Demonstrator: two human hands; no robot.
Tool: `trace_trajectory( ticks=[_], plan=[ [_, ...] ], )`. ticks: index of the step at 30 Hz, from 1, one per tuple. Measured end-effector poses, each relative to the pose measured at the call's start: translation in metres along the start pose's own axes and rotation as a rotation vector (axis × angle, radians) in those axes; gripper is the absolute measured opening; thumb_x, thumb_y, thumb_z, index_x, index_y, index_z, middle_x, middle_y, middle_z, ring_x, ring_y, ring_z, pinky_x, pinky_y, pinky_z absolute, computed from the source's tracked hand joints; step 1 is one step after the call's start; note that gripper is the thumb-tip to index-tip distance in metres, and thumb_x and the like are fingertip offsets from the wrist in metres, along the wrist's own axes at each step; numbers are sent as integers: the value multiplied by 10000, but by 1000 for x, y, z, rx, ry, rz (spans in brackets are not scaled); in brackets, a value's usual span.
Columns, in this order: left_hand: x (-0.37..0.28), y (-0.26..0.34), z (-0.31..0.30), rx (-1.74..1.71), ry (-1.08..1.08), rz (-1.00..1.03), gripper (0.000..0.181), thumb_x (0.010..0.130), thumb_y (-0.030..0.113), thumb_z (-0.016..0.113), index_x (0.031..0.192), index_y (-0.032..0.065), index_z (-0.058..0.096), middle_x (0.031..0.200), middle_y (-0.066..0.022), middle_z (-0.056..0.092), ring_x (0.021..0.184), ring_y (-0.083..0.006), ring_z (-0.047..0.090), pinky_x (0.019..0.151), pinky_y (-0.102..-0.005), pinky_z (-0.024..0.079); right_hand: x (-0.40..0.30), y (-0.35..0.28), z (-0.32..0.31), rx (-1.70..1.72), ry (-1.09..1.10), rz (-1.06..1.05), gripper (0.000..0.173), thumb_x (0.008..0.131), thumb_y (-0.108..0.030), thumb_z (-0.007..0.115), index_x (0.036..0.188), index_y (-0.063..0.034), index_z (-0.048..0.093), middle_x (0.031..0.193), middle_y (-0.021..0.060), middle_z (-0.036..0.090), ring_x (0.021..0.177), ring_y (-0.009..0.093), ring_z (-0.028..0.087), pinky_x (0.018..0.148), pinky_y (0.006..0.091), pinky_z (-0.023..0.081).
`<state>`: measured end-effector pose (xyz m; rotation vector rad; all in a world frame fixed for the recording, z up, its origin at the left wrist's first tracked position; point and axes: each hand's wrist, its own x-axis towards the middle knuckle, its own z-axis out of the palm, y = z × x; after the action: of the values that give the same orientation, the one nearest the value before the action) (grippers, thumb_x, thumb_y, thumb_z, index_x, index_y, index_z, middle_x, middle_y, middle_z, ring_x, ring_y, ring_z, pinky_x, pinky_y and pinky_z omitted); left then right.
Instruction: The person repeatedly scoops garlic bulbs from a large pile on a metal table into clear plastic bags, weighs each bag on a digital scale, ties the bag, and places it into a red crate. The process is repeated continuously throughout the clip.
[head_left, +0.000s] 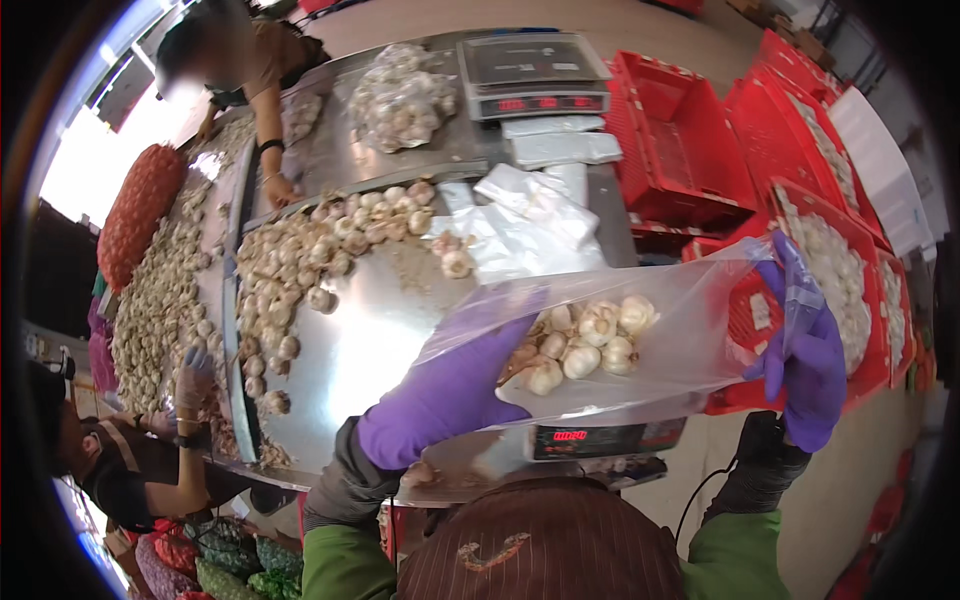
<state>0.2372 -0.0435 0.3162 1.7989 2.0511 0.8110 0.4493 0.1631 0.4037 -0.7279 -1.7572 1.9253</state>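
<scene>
Both my hands wear purple gloves and spread a clear plastic bag sideways above a digital scale. Several garlic bulbs lie in the bag near its left part. My left hand is at the bag's left end with its fingers stretched beside the garlic, partly behind or inside the film; whether it grips anything is unclear. At the right end, my right hand has the gathered film between its fingers. The scale's red display is lit, and its upper part is hidden by the bag.
Loose garlic lines the metal table's dividers. White plastic bags lie beyond my hands, near a second scale and a filled bag of garlic. Red crates stand at right. Two co-workers reach over garlic at left, by a red mesh sack.
</scene>
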Motion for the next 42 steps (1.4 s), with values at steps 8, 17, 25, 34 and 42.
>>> trace_trajectory(
  ticks=[8, 17, 25, 34, 42],
  plan=[
    [68, 32, 121, 138, 5, 143, 615, 627, 170, 687, 1192, 89, 457, 1127, -161, 478, 1047, -314, 476, 834, -373, 414, -40, 50, -100, -55, -130, 262, 667, 755, -39, 560, 1349, -62, 257, 1219, 78, 457, 614, 81, 521, 534, 244, 482],
    [99, 50, 168, 14, -80, -177, 372, 651, 167, 662, 1004, 80, 582, 893, -78, 602, 803, -218, 583, 693, -329, 466, -41, 61, -114, 10, -199, 134, 525, 801, -99, 581, 1279, -50, 370, 967, 23, 541, 805, 70, 507, 672, 232, 446],
    [-62, 24, 45, 72, 893, -741, 531, 738, 76, 656, 1231, 120, 463, 1196, -62, 500, 990, -187, 512, 777, -291, 427, -82, 87, -169, -445, 392, -59, 358, 915, -235, 387, 1176, -4, 472, 1134, 50, 514, 1049, 129, 483, 887, 250, 364],
    [-82, 39, 38, -21, 1233, -644, 165, 825, 74, 565, 966, 13, 625, 932, -58, 625, 828, -131, 570, 730, -248, 454, -105, 114, -163, -614, 585, -384, 391, 899, -294, 411, 1118, 15, 506, 1148, 111, 509, 1078, 208, 479, 915, 328, 363],
    [62, 73, 121, 542, -286, 212, 477, 629, 370, 677, 983, 66, 580, 1235, -104, 459, 1251, -263, 303, 1028, -504, 155, -40, 168, -89, -1227, 86, -596, 493, 694, -217, 669, 1126, -37, 514, 1033, 75, 513, 1012, 243, 476, 913, 437, 327]
  ],
)
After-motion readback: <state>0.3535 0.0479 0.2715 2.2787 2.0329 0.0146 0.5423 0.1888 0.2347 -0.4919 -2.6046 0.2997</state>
